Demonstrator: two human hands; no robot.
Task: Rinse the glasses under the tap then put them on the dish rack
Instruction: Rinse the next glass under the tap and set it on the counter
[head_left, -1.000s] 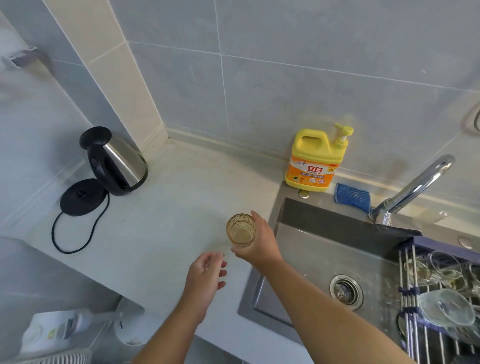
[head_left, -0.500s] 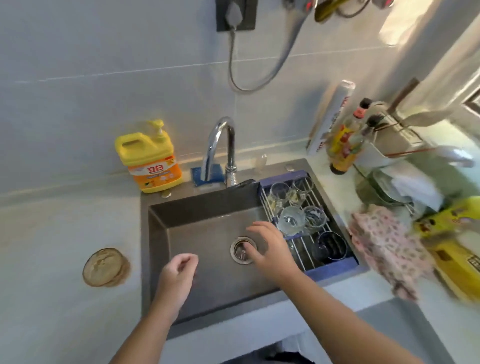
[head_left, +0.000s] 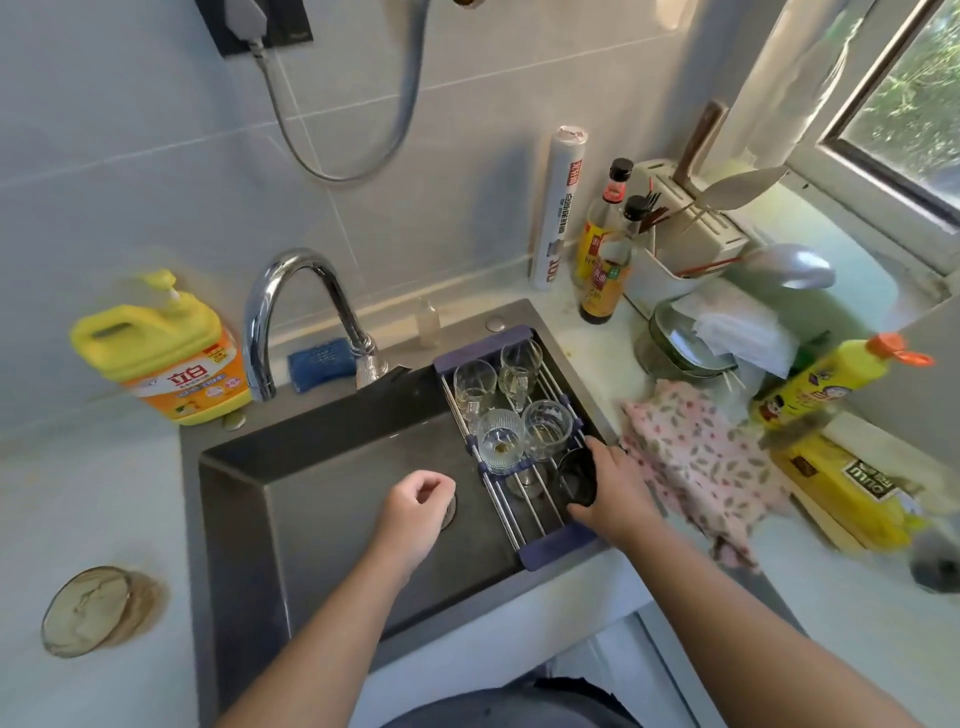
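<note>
The dark glass (head_left: 577, 475) stands at the near end of the dish rack (head_left: 558, 543), which spans the right side of the sink (head_left: 322, 519). The right hand (head_left: 618, 488) is applied to the right side of this glass. Its fingers are curled round the wall and grip it, with the thumb at the near side. The left hand (head_left: 413, 512) hovers over the sink basin, well apart from the glass, with its fingers loosely curled and holding nothing.

Half a second earlier, the right hand is over the sink drain with straight fingers and nothing in it. It has since moved right onto the rack and closed on the dark glass. The left hand remains over the basin, now further right. The amber glass (head_left: 85, 613) is unchanged on the counter (head_left: 104, 493) left of the sink.

The dark glass is smoky, almost black, and short. Its mouth faces up toward the camera. Four clear glasses (head_left: 546, 428) stand on the rack behind it, the nearest just beside it.
</note>
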